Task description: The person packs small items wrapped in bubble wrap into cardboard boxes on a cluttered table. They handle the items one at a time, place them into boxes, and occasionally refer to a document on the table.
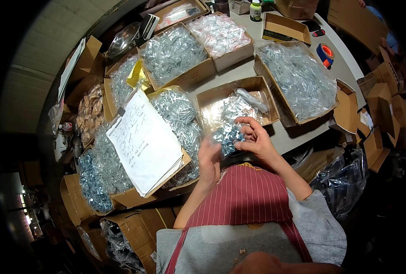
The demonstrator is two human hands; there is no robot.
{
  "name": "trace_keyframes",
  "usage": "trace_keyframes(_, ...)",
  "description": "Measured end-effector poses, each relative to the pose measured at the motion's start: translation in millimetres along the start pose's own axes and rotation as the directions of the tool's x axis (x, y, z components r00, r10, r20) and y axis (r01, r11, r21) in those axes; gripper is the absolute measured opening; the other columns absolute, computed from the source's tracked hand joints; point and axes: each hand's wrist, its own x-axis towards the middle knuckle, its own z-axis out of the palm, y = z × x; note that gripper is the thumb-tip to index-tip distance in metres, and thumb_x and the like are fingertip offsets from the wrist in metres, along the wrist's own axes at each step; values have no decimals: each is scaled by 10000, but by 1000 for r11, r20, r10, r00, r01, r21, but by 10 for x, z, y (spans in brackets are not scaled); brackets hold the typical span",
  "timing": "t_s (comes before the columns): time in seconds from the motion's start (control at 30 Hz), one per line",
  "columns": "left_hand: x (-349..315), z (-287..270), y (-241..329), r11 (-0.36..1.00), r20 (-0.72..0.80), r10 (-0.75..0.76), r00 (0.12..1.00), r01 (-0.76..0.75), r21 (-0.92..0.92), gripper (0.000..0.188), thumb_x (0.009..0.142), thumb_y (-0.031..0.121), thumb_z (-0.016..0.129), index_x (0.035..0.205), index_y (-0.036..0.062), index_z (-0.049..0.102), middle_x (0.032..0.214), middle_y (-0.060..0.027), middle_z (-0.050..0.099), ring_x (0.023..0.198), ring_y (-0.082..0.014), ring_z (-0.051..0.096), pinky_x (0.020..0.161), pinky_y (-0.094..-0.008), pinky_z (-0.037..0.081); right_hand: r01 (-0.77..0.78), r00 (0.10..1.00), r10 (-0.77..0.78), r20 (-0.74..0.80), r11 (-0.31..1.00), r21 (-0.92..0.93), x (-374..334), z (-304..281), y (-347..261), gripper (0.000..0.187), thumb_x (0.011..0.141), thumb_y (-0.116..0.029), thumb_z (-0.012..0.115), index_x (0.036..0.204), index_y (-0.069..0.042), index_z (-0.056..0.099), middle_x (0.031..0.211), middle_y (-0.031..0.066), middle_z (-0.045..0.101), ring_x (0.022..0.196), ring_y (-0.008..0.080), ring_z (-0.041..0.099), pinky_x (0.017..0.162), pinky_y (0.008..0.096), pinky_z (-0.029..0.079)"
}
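Observation:
In front of my apron, a clear plastic bag of small shiny metal pieces [228, 138] hangs over the near edge of an open cardboard box. My right hand [257, 140] is closed on the bag's right side, thumb and fingers pinching the plastic. At the left side of the bag is my left hand [209, 160], its fingers smeared by motion, so its grip does not show. Inside the open cardboard box [207, 97] lie other clear bags of parts [248, 102], grouped toward its right half.
Several boxes heaped with small clear bags of hardware, such as this one [298, 80], crowd the table. Handwritten paper sheets [143, 141] lie across boxes at left. Blue and orange tape rolls [325, 55] and a small bottle [255, 11] stand farther back. Cardboard boxes [378, 146] pile up at right.

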Motion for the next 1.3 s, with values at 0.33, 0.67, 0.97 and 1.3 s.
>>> trace_keyframes(0.33, -4, 20, 26, 999, -28, -1, 1000, 2, 34, 547, 879, 30, 586, 1399, -60, 443, 1184, -135, 605, 1048, -186, 601, 954, -324, 477, -31, 999, 31, 26, 999, 23, -5, -7, 10, 667, 762, 65, 740, 1360, -60, 473, 1005, 9, 637, 911, 70, 609, 775, 216, 472)
trace_keyframes(0.67, 31, -29, 2, 1000, -61, 17, 998, -17, -2, 490, 850, -12, 591, 1329, -43, 492, 1089, -93, 618, 966, -152, 597, 886, -294, 474, -34, 999, 34, 17, 998, 49, -12, 49, -40, 646, 788, 83, 738, 1362, -64, 480, 950, -39, 572, 845, 25, 569, 750, 176, 464)
trace_keyframes(0.97, 9, 6, 20, 1000, -77, 20, 997, -21, -5, 475, 857, 13, 614, 1319, -44, 514, 1124, -74, 610, 989, -141, 578, 906, -278, 450, -30, 999, 29, 36, 999, 30, 5, 1, 0, 673, 781, 40, 761, 1378, -61, 468, 989, 0, 627, 899, 61, 595, 765, 202, 456)
trace_keyframes(1.3, 13, -30, -11, 999, -111, 44, 993, -41, 27, 525, 851, 18, 620, 1359, -37, 500, 1110, -38, 593, 927, -103, 549, 848, -252, 447, -34, 999, 33, 41, 999, 23, -7, 41, -61, 614, 807, 45, 719, 1366, -52, 484, 923, -18, 569, 861, 76, 583, 766, 229, 461)
